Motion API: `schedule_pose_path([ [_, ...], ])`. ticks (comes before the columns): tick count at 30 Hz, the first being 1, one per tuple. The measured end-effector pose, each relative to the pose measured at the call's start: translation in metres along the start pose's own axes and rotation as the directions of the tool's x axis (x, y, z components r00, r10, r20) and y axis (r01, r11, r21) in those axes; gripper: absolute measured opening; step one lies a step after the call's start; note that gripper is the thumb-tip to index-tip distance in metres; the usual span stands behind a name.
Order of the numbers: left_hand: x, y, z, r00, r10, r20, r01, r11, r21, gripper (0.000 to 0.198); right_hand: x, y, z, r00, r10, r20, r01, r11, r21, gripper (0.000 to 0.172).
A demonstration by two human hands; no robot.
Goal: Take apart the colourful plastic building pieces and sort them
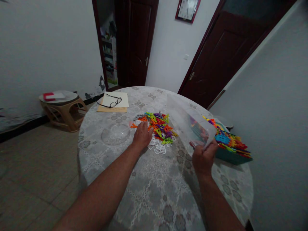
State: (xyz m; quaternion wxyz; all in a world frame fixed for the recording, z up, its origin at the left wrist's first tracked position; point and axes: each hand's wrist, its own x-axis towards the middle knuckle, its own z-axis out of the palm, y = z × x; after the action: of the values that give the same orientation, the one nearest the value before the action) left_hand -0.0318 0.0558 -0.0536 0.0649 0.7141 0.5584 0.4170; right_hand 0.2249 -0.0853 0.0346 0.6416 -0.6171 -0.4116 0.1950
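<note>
A heap of small colourful plastic pieces (160, 123), in orange, green, purple and red, lies mid-table. Several white lattice-like pieces (158, 147) are scattered along its near edge. My left hand (142, 136) rests at the heap's left side, thumb apart from the fingers; its fingertips are partly lost among the pieces. To the right, my right hand (204, 157) grips the near end of a translucent plastic bag (184, 117), which is raised and slants away over the table. Whether anything is inside the bag is hard to make out.
A dark green box (232, 157) full of colourful pieces stands at the table's right edge. Left of the heap is a clear round plastic dish (119, 131). Eyeglasses (112, 104) lie on papers (124, 100) at the back left. A stool (68, 112) stands beyond the table.
</note>
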Motion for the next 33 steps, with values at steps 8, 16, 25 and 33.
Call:
schedule_pose_path([
  [8, 0.001, -0.001, -0.001, 0.999, 0.036, -0.035, -0.036, 0.999, -0.016, 0.045, 0.01, -0.01, -0.04, 0.985, -0.086, -0.149, 0.123, 0.959, 0.254, 0.06],
  [16, 0.005, -0.005, -0.002, 0.994, 0.107, -0.022, -0.106, 0.994, 0.005, 0.046, 0.034, -0.008, -0.187, 0.918, 0.393, -0.056, -0.349, 0.865, 0.36, 0.05],
  [25, 0.011, -0.011, -0.001, 0.986, 0.165, 0.016, -0.166, 0.984, 0.068, 0.056, 0.031, 0.047, -0.316, 0.716, 0.697, -0.041, -0.662, 0.696, 0.279, 0.013],
  [33, 0.014, -0.015, -0.007, 0.979, 0.18, 0.095, -0.193, 0.97, 0.146, 0.063, 0.034, 0.084, -0.336, 0.602, 0.776, -0.188, -0.716, 0.629, 0.302, 0.004],
])
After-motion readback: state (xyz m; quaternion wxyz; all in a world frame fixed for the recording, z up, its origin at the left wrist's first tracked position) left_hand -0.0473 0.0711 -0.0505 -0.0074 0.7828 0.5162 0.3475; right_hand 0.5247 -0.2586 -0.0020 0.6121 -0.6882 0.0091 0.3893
